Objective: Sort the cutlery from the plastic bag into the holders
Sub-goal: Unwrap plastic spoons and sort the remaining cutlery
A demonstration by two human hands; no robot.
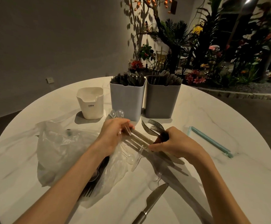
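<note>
The left hand [115,131] grips a bundle of clear spoons [117,113] by the handles, bowls pointing far toward the holders, while the right hand [172,143] clasps a bunch of dark forks [154,126], tines fanned up and away; keeping each kind in its own hand looks like a way to sort before dropping them in. A grey knife [141,137] lies between the two hands, and I cannot tell which of them holds it. The plastic bag [58,143] slumps at the near left under the left forearm, with more dark cutlery showing through it (fork tines poke out at its near edge). Far of the hands stand the white holder [91,104], the pale blue holder [126,101] full of dark forks and the grey holder [161,99] of knives, the last two touching. Another knife [152,201] lies nearest, a teal bag clip [210,141] to the right. The counter [228,183] is round white marble; beyond it, a grey wall and lit plants.
</note>
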